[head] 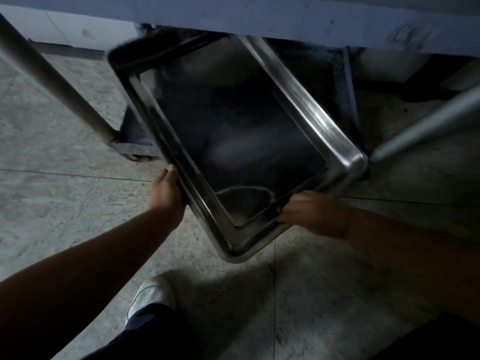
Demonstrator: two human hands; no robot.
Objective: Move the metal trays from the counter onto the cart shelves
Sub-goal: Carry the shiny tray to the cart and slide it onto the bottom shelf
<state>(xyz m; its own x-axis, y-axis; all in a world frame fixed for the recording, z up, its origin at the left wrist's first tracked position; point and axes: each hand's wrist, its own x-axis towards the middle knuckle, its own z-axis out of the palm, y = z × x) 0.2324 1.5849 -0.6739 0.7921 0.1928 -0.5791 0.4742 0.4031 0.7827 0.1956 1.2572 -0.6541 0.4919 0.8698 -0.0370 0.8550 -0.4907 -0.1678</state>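
Note:
A rectangular metal tray (306,110) with a dark, reflective inside fills the middle of the head view, turned at an angle with one corner pointing toward me. My left hand (167,193) grips its left long rim. My right hand (314,213), blurred, holds the near short rim by the corner. The tray's far end reaches under the cart's upper shelf (259,19), low between the cart's legs. What the far end rests on is hidden in shadow.
A round cart leg (52,79) slants down at the left to a base bracket (132,148). Another metal tube (426,126) slants in from the right. The floor (65,203) is speckled grey tile. My white shoe (153,294) stands below the tray.

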